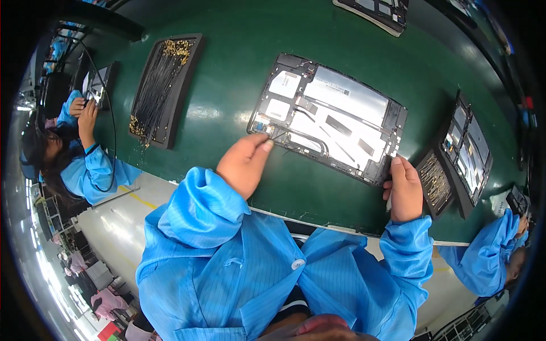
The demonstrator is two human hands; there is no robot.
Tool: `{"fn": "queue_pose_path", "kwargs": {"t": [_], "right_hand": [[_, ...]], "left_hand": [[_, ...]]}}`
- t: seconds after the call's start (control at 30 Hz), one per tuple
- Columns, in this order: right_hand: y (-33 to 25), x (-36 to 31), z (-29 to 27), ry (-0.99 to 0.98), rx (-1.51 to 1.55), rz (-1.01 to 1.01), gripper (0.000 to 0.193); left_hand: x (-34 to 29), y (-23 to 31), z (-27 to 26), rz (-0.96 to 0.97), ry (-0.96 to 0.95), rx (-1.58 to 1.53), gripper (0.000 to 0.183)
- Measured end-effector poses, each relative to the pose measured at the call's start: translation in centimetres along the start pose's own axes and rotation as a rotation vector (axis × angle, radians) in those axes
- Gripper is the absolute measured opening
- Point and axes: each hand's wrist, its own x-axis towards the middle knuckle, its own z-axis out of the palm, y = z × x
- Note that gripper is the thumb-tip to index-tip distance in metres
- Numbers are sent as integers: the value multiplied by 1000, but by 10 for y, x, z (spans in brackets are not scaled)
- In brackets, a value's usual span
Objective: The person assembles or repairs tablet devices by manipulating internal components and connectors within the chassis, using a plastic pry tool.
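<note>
An opened tablet (341, 85) lies slightly turned on the green workbench, its silver inner panel, black frame and dark cables exposed. At its near left corner, my left hand (244, 165) is closed with thumb and forefinger on the edge. A thin dark cable runs by those fingertips; whether they pinch it too, I cannot tell. My right hand (406, 192) grips the near right corner, thumb on top and the other fingers curled below. A slim pale stick-like thing shows under that hand, partly hidden by the fingers.
To the left stands a dark tray (181, 91) of black cables with gold ends. A second cable tray (435, 182) is at the right, with another opened tablet (471, 150) leaning over it. A further device (378, 14) lies at the far edge. Co-workers sit on both sides.
</note>
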Motion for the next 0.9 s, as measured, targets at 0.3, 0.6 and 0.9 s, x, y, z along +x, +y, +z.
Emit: {"fn": "queue_pose_path", "kwargs": {"t": [0.3, 0.6, 0.9], "right_hand": [[-17, -6, 20, 331, -389, -606, 27], [-57, 7, 118, 37, -889, -812, 42], [-66, 22, 90, 122, -1028, -677, 37]], "left_hand": [[20, 30, -2, -151, -47, 306, 39], [39, 3, -6, -120, -143, 136, 65], [36, 1, -7, -107, -163, 103, 68]]}}
